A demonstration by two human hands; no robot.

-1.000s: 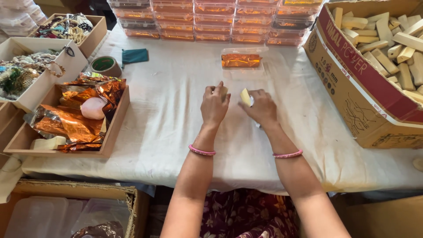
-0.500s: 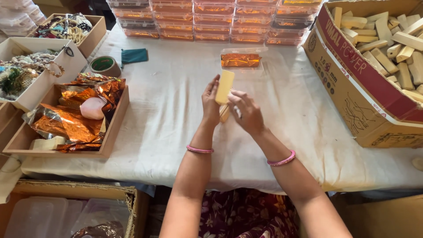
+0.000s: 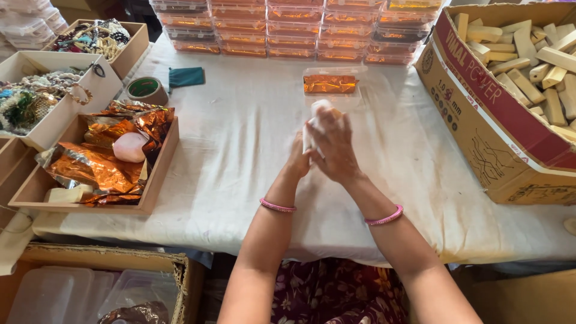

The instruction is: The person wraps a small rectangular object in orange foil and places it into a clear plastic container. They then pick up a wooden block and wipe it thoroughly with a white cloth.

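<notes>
Matt white cloth (image 3: 240, 150) on the table — glossy orange foil (image 3: 96, 165), cardboard box (image 3: 480, 126).

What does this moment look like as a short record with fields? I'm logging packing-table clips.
Left hand: holds a pale bar, blurred
Right hand: wrapped over the same bar
Ahead of hands: clear lidded box with orange foil inside
Left tray: crumpled orange foil, pink oval piece
Right carton: many pale bars
Far edge: stacked clear boxes

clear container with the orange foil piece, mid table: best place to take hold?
Take the clear container by its two long sides, coming from above and the near edge. It lies flat and low on the white cloth, apart from the stacked containers behind, so the near side is open.
</notes>
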